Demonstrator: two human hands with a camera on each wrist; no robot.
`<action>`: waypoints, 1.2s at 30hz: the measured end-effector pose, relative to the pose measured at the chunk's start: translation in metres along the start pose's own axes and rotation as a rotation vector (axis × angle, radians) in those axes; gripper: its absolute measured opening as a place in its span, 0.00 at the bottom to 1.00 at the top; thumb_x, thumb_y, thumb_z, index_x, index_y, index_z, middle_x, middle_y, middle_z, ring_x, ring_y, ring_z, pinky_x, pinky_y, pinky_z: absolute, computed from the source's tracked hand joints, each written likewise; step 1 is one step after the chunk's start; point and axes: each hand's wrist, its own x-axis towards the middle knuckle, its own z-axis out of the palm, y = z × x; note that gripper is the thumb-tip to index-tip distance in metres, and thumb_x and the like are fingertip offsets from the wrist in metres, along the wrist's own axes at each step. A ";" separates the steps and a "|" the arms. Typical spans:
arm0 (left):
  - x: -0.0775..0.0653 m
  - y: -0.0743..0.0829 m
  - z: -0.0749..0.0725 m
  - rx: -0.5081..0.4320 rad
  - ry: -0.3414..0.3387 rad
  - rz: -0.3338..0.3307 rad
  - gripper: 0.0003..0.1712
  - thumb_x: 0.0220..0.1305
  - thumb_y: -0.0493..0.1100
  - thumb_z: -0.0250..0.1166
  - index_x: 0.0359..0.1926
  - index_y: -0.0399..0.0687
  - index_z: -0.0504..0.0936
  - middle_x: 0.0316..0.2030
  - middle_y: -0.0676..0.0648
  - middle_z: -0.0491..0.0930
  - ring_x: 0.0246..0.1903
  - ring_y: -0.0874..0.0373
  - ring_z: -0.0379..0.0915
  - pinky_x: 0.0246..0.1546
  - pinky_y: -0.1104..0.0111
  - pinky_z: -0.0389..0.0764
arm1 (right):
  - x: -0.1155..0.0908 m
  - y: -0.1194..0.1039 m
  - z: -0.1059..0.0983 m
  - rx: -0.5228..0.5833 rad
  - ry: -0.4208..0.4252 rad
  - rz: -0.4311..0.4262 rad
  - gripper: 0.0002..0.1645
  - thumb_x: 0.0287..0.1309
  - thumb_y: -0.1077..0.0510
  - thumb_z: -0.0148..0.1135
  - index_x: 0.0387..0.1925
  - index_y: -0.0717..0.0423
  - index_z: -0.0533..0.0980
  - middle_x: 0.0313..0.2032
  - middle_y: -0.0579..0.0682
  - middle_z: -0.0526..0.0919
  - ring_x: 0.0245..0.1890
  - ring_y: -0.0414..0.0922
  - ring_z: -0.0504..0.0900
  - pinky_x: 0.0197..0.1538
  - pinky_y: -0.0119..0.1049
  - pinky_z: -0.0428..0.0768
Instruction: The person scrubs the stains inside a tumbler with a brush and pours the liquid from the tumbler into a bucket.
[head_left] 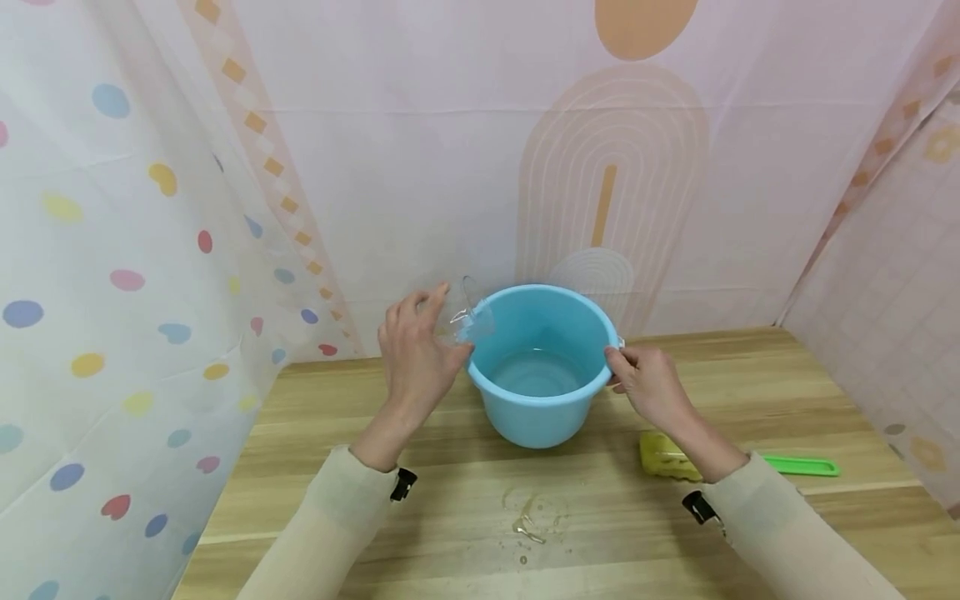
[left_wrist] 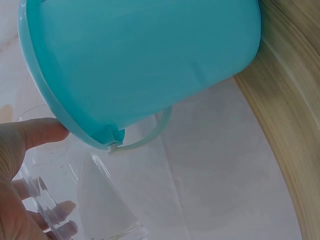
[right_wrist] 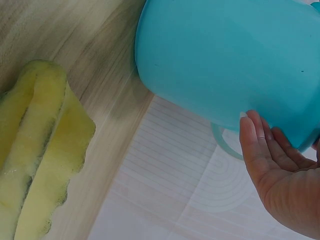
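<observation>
A light blue bucket stands upright on the wooden table. Its round bottom looks paler, as with shallow water. My right hand grips the right side of the rim, thumb on top and fingers against the outer wall; the right wrist view shows those fingers under the rim. At the left rim, my left hand holds a clear plastic cup-like container. Several left fingertips show through the clear plastic, while the left thumb meets the bucket's edge. A pale handle hangs behind the bucket.
On the right lies a yellow sponge with a green handle, partly covered by my right forearm. A small wet puddle marks the table in front of the bucket. Patterned curtains enclose the back and sides.
</observation>
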 end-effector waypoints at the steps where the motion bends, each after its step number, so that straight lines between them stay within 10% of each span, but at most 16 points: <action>1: 0.000 0.000 0.000 0.001 0.000 -0.001 0.44 0.49 0.39 0.85 0.68 0.46 0.78 0.59 0.33 0.78 0.60 0.34 0.68 0.59 0.41 0.68 | 0.000 0.000 0.000 0.000 0.000 0.002 0.23 0.80 0.56 0.52 0.46 0.74 0.84 0.34 0.61 0.88 0.31 0.49 0.88 0.35 0.36 0.88; 36: 0.008 0.008 -0.002 0.077 -0.030 0.052 0.42 0.48 0.35 0.84 0.66 0.45 0.80 0.58 0.32 0.78 0.60 0.34 0.69 0.54 0.43 0.68 | 0.001 0.001 0.000 -0.001 0.011 0.006 0.23 0.80 0.55 0.53 0.46 0.73 0.84 0.36 0.61 0.89 0.32 0.50 0.88 0.36 0.36 0.88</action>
